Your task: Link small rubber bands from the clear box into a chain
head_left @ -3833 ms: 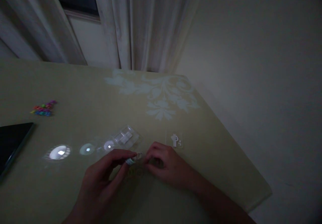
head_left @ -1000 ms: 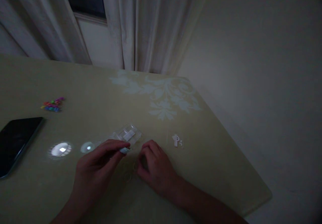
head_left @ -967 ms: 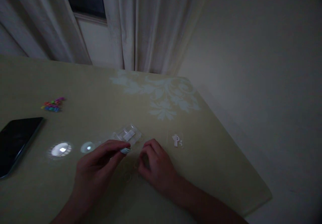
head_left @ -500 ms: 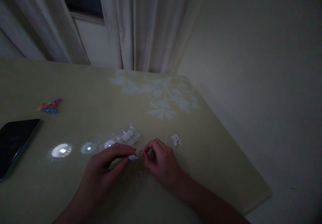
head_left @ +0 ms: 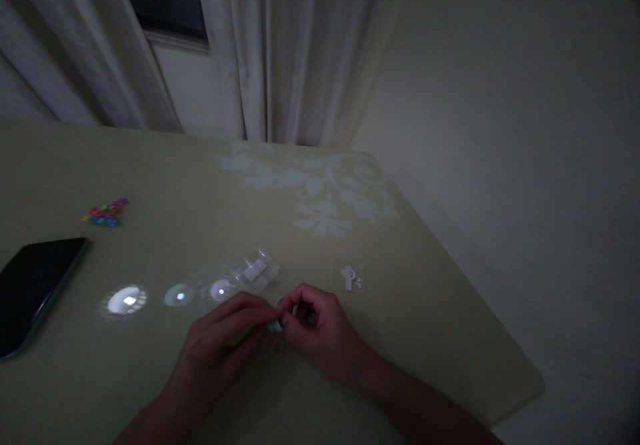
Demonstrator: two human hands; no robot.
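My left hand [head_left: 220, 341] pinches a small pale piece [head_left: 273, 325] between thumb and fingers; only its lower edge shows, so its kind is unclear. Against its fingertips, my right hand [head_left: 325, 331] is closed, thumb to forefinger, on a small clear ring [head_left: 281, 303] that is mostly hidden. Just below the fingertips another clear ring [head_left: 278, 347] lies flat on the table. A clear plastic box [head_left: 255, 270] with a white label sits behind my left hand. Beyond my right hand are small white cut-out pieces [head_left: 349, 277] on a clear sheet.
A dark phone [head_left: 37, 291] lies at the table's left, with a pile of small bright-coloured pieces [head_left: 105, 213] behind it. Lamp reflections [head_left: 127, 299] shine on the glossy tabletop [head_left: 165, 198]. The table's right edge slants beside a wall; curtains [head_left: 310, 51] hang behind.
My two hands have come together, and the pale piece now meets the right fingertips. The left hand moved right and slightly down. The view has shifted a little.
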